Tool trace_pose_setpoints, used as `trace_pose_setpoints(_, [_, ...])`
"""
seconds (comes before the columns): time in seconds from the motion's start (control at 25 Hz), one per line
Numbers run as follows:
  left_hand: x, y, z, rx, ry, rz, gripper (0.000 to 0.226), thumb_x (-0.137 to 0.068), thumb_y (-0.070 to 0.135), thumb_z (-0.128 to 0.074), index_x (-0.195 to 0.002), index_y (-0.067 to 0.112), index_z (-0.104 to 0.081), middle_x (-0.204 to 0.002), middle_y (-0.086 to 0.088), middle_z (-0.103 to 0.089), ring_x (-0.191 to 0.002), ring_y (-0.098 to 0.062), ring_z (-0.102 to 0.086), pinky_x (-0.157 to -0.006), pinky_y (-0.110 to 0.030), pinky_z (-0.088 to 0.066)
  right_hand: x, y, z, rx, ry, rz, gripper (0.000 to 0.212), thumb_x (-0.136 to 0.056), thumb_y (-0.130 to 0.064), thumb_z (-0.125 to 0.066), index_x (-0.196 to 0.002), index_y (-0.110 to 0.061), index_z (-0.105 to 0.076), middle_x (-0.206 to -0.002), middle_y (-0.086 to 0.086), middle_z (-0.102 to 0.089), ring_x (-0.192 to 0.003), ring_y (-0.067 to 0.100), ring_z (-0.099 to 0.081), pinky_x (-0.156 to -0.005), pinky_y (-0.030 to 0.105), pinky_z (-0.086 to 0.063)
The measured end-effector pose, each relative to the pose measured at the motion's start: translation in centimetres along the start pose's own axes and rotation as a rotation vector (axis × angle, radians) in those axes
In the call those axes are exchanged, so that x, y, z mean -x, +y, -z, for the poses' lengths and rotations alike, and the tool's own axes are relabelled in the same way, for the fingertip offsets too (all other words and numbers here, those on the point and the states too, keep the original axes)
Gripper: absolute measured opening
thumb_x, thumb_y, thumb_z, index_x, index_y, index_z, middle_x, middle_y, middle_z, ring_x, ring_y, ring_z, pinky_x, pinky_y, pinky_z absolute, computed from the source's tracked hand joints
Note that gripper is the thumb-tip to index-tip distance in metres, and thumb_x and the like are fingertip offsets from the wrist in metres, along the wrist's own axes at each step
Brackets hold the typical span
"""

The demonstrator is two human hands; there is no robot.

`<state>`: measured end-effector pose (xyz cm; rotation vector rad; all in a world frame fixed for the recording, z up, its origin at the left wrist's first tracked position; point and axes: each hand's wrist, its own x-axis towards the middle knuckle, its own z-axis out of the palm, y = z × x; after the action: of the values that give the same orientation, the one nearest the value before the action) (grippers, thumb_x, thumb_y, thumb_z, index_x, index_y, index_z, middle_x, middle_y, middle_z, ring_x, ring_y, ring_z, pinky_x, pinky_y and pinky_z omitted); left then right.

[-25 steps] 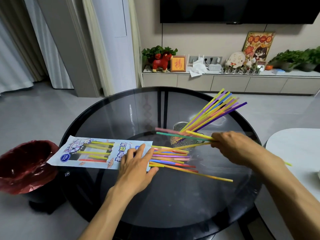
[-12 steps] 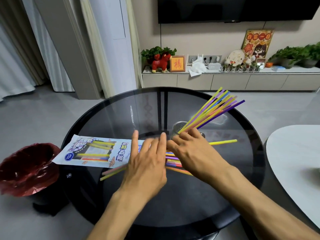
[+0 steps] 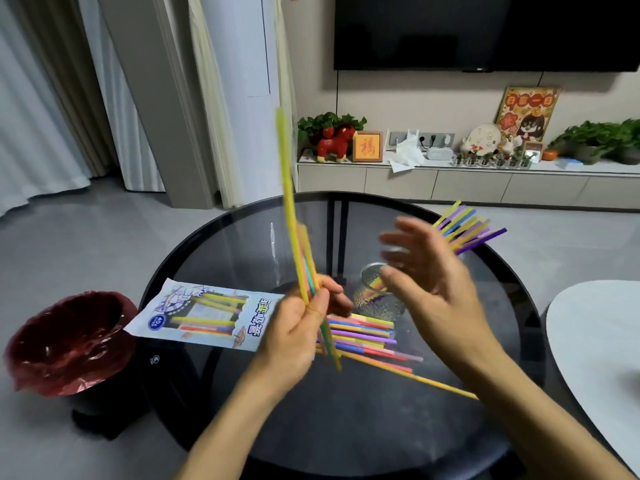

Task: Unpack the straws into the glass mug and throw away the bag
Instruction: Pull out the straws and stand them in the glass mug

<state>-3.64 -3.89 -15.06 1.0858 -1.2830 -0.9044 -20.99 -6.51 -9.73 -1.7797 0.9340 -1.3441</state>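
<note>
Plastic and thin, the straws are light, smooth and springy, so a handful will fan out or slide apart unless it is pinched firmly. The left hand [image 3: 301,327] grips a small bunch of straws [image 3: 294,244] low on their length, thumb pressed against the fingers, with the bunch standing nearly upright and blurred. Taking hold that low leaves a long free end to wobble; a grip nearer the middle would probably steady it for dropping into the mug. The right hand [image 3: 426,282] holds nothing, its fingers spread and relaxed above the desk [image 3: 242,237], just in front of the glass mug [image 3: 377,296].

That mug already holds a sheaf of straws [image 3: 467,226] leaning out to the right; being glass on a glass top, it looks prone to skidding or tipping if straws are pushed in sideways. More loose straws [image 3: 367,337] lie in a flat pile on the desk between the hands. The bag [image 3: 204,317] lies flat to the left, and it seems, through its clear window, to keep a few straws inside. It is limp film, best lifted by its closed end. A bin with a red liner [image 3: 65,341] stands on the floor beside the desk.
</note>
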Motion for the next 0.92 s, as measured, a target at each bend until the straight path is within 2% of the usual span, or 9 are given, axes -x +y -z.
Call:
trace_pose_setpoints(0.08, [1.0, -3.0, -0.7, -0.151, -0.102, 0.069, 0.022, -0.099, 0.016, -0.044, -0.093, 0.006, -0.062, -0.079, 0.001, -0.071, -0.078, -0.007, -0.066, -0.078, -0.024, -0.049, 0.3, 1.3, -0.8, -0.190, -0.204, -0.209, 0.053, -0.086, -0.005, -0.068, -0.132, -0.022, -0.049, -0.124, 0.000, -0.065, -0.114, 0.013, -0.063, -0.099, 0.036, -0.051])
trace_pose_setpoints(0.16, [1.7, -4.4, -1.3, -0.245, -0.167, 0.067, 0.023, -0.099, 0.013, -0.045, -0.093, 0.004, -0.065, -0.080, 0.005, -0.072, -0.079, -0.002, -0.066, -0.077, -0.020, -0.047, 0.6, 2.5, -1.1, -0.151, -0.303, -0.286, 0.054, -0.087, -0.002, -0.067, -0.132, -0.024, -0.048, -0.128, 0.001, -0.064, -0.116, 0.010, -0.062, -0.101, 0.034, -0.050])
trace_pose_setpoints(0.28, [1.0, -3.2, -1.2, -0.105, -0.148, -0.007, 0.023, -0.096, 0.020, -0.043, -0.095, 0.008, -0.061, -0.088, -0.008, -0.070, -0.090, -0.025, -0.067, -0.085, -0.042, -0.053, 0.6, 2.8, -1.0, -0.171, -0.342, -0.303, 0.051, -0.084, -0.012, -0.070, -0.131, -0.019, -0.051, -0.127, 0.003, -0.064, -0.114, 0.006, -0.063, -0.098, 0.034, -0.052])
trace_pose_setpoints(0.36, [0.2, -2.6, -0.7, -0.038, -0.148, -0.049, 0.018, -0.095, 0.019, -0.042, -0.093, 0.016, -0.059, -0.084, -0.006, -0.068, -0.088, -0.026, -0.066, -0.082, -0.044, -0.053, 0.3, 2.5, -0.8, -0.209, -0.337, -0.263, 0.052, -0.082, -0.016, -0.072, -0.131, -0.016, -0.054, -0.125, 0.004, -0.066, -0.115, 0.009, -0.063, -0.098, 0.037, -0.052])
trace_pose_setpoints(0.52, [1.3, -5.7, -1.6, -0.260, -0.349, 0.060, 0.021, -0.095, 0.020, -0.040, -0.088, 0.031, -0.056, -0.081, 0.008, -0.065, -0.080, -0.012, -0.061, -0.079, -0.034, -0.049, 0.2, 2.6, -0.3, -0.217, -0.405, -0.219, 0.037, -0.089, 0.000, -0.064, -0.122, -0.014, -0.058, -0.115, 0.019, -0.068, -0.112, 0.022, -0.065, -0.095, 0.045, -0.053])
trace_pose_setpoints(0.64, [1.6, -7.3, -2.0, -0.282, -0.410, 0.130, 0.018, -0.096, 0.010, -0.042, -0.093, 0.018, -0.058, -0.086, 0.003, -0.067, -0.082, -0.006, -0.063, -0.078, -0.019, -0.045, 0.0, 3.2, 0.6, -0.148, -0.434, -0.216, 0.034, -0.088, -0.004, -0.065, -0.122, -0.010, -0.061, -0.111, 0.005, -0.074, -0.107, 0.012, -0.068, -0.092, 0.028, -0.054])
trace_pose_setpoints(0.72, [1.2, -7.1, -1.7, -0.290, -0.445, 0.160, 0.019, -0.094, 0.005, -0.044, -0.093, 0.012, -0.062, -0.091, 0.003, -0.069, -0.088, -0.004, -0.063, -0.082, -0.017, -0.046, -0.3, 3.8, 0.8, -0.119, -0.436, -0.180, 0.024, -0.085, -0.008, -0.069, -0.108, -0.003, -0.068, -0.097, 0.005, -0.076, -0.094, 0.011, -0.071, -0.082, 0.024, -0.056])
trace_pose_setpoints(0.8, [1.1, -7.1, -1.5, -0.263, -0.497, 0.209, 0.020, -0.091, 0.008, -0.044, -0.096, 0.011, -0.064, -0.096, 0.001, -0.071, -0.096, -0.010, -0.065, -0.091, -0.026, -0.048, -0.6, 4.5, 0.7, -0.135, -0.381, -0.155, 0.023, -0.079, -0.013, -0.073, -0.092, 0.005, -0.069, -0.080, 0.013, -0.073, -0.077, 0.015, -0.070, -0.072, 0.027, -0.057])
trace_pose_setpoints(0.92, [1.2, -6.7, -1.5, -0.160, -0.579, 0.306, 0.021, -0.085, 0.009, -0.046, -0.094, 0.010, -0.065, -0.094, -0.010, -0.072, -0.095, -0.024, -0.068, -0.096, -0.047, -0.046, -0.7, 5.0, 0.8, -0.196, -0.405, -0.170, 0.023, -0.078, -0.013, -0.072, -0.090, 0.006, -0.070, -0.083, 0.021, -0.073, -0.079, 0.021, -0.071, -0.073, 0.031, -0.059])
